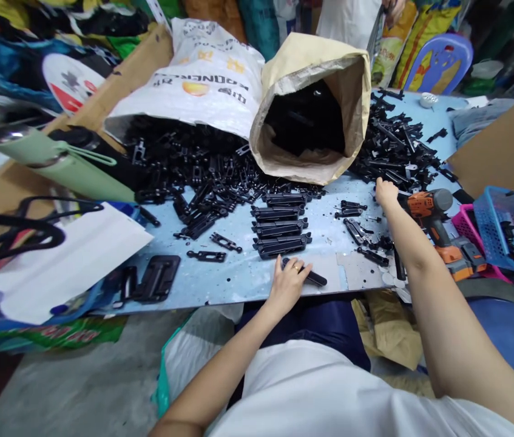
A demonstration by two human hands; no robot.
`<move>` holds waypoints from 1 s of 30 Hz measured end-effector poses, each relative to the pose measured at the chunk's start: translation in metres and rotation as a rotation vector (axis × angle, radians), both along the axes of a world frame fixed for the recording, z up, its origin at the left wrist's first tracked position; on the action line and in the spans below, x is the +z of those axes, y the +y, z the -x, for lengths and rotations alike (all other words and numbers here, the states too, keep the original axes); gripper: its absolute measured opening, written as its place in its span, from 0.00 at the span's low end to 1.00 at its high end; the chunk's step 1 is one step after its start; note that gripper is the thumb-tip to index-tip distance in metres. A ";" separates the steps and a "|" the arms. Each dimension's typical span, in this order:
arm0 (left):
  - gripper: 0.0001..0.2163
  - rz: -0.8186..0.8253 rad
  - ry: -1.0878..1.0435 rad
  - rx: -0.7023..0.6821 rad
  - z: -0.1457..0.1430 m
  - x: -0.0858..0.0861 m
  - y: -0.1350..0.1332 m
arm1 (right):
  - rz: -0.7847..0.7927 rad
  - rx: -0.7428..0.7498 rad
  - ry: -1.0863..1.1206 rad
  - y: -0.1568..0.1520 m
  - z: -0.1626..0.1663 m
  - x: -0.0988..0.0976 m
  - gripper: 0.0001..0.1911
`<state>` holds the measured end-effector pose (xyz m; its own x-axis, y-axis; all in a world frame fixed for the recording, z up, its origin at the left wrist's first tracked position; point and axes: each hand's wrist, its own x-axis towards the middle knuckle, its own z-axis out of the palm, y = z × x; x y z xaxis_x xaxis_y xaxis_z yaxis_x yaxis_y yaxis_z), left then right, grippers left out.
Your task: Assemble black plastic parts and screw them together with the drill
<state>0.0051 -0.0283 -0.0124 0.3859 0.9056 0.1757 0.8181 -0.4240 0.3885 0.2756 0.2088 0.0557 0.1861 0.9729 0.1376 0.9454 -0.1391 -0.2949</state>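
My left hand [289, 280] rests near the front edge of the light blue table [238, 267], its fingers closed over a long black plastic part [315, 278] lying flat. My right hand [386, 192] reaches far forward to the edge of a heap of black plastic parts [397, 149] at the right; its fingers are curled and hidden among the pieces. Several finished black assemblies [280, 229] lie stacked in a row in the middle of the table. An orange cordless drill [434, 221] lies just right of my right forearm.
An open brown paper sack [315, 109] holds black parts at the back centre. A white sack [202, 79] spills another black heap [184, 164] at the left. Blue and pink baskets [507, 233] stand at the right, white paper [65, 261] and black cables [15, 233] at the left.
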 end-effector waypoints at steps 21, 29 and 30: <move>0.26 0.477 -1.400 0.261 -0.002 0.029 0.026 | -0.073 0.707 0.269 -0.194 0.086 -0.010 0.15; 0.25 0.320 -0.508 0.032 0.008 0.010 0.023 | 0.365 1.068 -0.178 -0.190 0.050 -0.010 0.15; 0.25 0.332 -0.345 0.014 0.006 0.011 0.025 | 0.387 1.064 -0.235 -0.191 0.050 -0.014 0.14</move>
